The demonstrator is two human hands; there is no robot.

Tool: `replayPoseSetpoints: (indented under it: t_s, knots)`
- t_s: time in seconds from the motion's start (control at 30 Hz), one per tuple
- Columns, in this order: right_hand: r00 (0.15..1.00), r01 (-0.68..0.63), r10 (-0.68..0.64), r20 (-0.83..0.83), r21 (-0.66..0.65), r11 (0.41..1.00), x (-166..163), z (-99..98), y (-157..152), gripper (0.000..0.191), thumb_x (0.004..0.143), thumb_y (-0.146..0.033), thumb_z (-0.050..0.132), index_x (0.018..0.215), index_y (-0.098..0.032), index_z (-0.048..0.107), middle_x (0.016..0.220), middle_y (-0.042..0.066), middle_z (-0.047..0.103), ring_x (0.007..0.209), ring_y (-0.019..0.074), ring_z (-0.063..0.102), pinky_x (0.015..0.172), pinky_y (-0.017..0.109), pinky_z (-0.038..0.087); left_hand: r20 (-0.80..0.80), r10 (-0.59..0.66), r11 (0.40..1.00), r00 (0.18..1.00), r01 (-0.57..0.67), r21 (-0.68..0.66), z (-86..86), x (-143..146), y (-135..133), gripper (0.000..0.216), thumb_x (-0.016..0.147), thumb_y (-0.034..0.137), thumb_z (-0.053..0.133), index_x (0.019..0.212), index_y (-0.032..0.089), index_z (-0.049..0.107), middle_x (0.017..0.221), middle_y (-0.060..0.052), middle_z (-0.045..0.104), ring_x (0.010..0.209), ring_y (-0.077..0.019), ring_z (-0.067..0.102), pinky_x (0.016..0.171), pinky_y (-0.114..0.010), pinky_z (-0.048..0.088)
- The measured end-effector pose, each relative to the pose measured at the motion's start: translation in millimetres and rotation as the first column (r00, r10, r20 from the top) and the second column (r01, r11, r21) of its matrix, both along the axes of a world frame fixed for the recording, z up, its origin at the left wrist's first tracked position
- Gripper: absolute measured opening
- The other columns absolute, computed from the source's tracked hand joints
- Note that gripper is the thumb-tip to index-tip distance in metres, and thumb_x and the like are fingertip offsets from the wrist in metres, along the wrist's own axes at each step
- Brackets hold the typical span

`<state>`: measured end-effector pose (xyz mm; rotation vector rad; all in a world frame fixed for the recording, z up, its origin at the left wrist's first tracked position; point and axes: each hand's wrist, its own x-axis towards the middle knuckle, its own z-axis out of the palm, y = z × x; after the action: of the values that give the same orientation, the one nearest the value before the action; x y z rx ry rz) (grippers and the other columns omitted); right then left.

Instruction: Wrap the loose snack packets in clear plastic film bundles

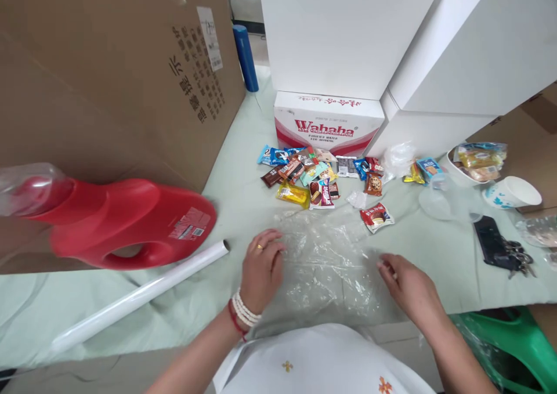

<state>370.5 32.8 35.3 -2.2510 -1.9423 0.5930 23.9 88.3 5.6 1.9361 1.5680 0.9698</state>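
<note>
Clear plastic film [331, 266] lies at 6 o'clock from the wrapped snacks [307, 173], apparently being spread: the right hand [411, 286] pinches its 3 o'clock edge, the left hand [262, 271] at 9 o'clock has indeterminable grip, and the next move likely calls for even tension.

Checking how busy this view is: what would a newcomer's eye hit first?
Probably the big red jug at the left, the largest block of bright colour. Next, the multicoloured snack packets heaped in front of the white-and-red Wahaha box. Then the shiny clear plastic lying between the left hand and right hand.
</note>
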Motion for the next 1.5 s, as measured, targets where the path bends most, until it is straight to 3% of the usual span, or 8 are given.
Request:
replayPoseSetpoints:
  t_s: [0.2,0.33,0.5,0.7,0.93,1.07,1.23,1.5]
  knots:
    - [0.907,-0.360,0.408,-0.104,0.308,0.881,-46,-16.2,55,0.042,0.102,-0.038,0.049,0.139,-0.023,0.062,0.149,0.012,0.058,0.139,0.0303,0.050,0.115,0.047,0.041,-0.228,-0.157,0.987,0.961,0.143,-0.078,-20.5,53,-34,0.048,0.095,0.033,0.057,0.142,0.023,0.058,0.160,-0.018,0.046,0.151,-0.0398,0.035,0.123,-0.067,0.009]
    - [0.897,-0.412,0.437,-0.065,0.236,0.880,-34,-49.3,74,0.048,0.099,-0.034,0.053,0.144,-0.017,0.059,0.156,0.016,0.050,0.146,0.0338,0.042,0.120,0.054,0.037,-0.426,-0.320,0.947,0.846,0.268,-0.178,-44.6,15,-26,0.073,0.094,0.049,0.058,0.159,0.023,0.037,0.167,-0.020,0.031,0.154,-0.0421,0.028,0.120,-0.074,-0.003]
    - [0.934,-0.327,0.357,0.008,0.420,0.847,30,-38.8,89,0.050,0.093,-0.016,0.049,0.142,-0.021,0.058,0.145,0.014,0.059,0.138,0.0300,0.050,0.114,0.052,0.044,-0.494,-0.422,0.906,0.760,0.353,-0.231,-36.9,-37,-10,0.095,0.085,0.070,0.062,0.163,0.027,0.028,0.171,-0.019,0.017,0.157,-0.0435,0.019,0.119,-0.075,0.008]
    - [0.866,-0.471,0.426,0.263,0.140,0.871,73,-43.6,116,0.068,0.078,-0.007,0.056,0.146,-0.012,0.054,0.149,0.018,0.055,0.143,0.0348,0.042,0.117,0.054,0.036,-0.559,-0.303,0.951,0.772,0.286,-0.119,-29.7,-24,-19,0.066,0.101,0.049,0.043,0.163,0.031,0.027,0.170,-0.010,0.026,0.158,-0.0347,0.021,0.123,-0.069,-0.002]
    - [0.962,-0.272,0.234,0.140,0.469,0.840,61,-23.5,78,0.040,0.088,-0.023,0.055,0.126,-0.015,0.065,0.118,0.017,0.064,0.116,0.0346,0.056,0.100,0.051,0.048,-0.575,-0.308,0.947,0.758,0.299,-0.114,-53.9,-26,-27,0.078,0.095,0.060,0.053,0.162,0.029,0.029,0.169,-0.013,0.028,0.156,-0.0379,0.026,0.121,-0.071,-0.008]
    - [0.902,-0.301,0.421,-0.096,0.562,0.771,-22,-1.2,58,0.044,0.088,-0.023,0.059,0.132,-0.022,0.059,0.123,0.013,0.060,0.126,0.0329,0.051,0.106,0.052,0.045,-0.527,-0.329,0.943,0.784,0.302,-0.140,-48.1,-29,-23,0.078,0.096,0.059,0.052,0.162,0.026,0.029,0.170,-0.017,0.024,0.156,-0.0388,0.027,0.121,-0.073,0.002]
    - [0.805,-0.502,0.583,-0.109,0.399,0.767,-111,-20.1,60,0.052,0.082,-0.012,0.061,0.133,-0.018,0.061,0.122,0.015,0.061,0.135,0.0346,0.044,0.118,0.058,0.033,-0.427,-0.222,0.970,0.877,0.244,-0.002,-25.4,-40,-34,0.073,0.099,0.042,0.053,0.163,0.027,0.022,0.169,-0.017,0.030,0.157,-0.0359,0.024,0.123,-0.069,0.009]
    - [0.617,-0.667,0.715,-0.328,0.265,0.697,-41,-24.7,-7,0.055,0.097,-0.034,0.063,0.149,-0.026,0.047,0.147,0.017,0.052,0.139,0.0307,0.047,0.112,0.050,0.046,-0.306,-0.485,0.867,0.820,0.496,-0.046,-22.3,-82,-106,0.062,0.093,0.031,0.061,0.151,0.021,0.043,0.160,-0.018,0.044,0.148,-0.0294,0.044,0.122,-0.054,0.033]
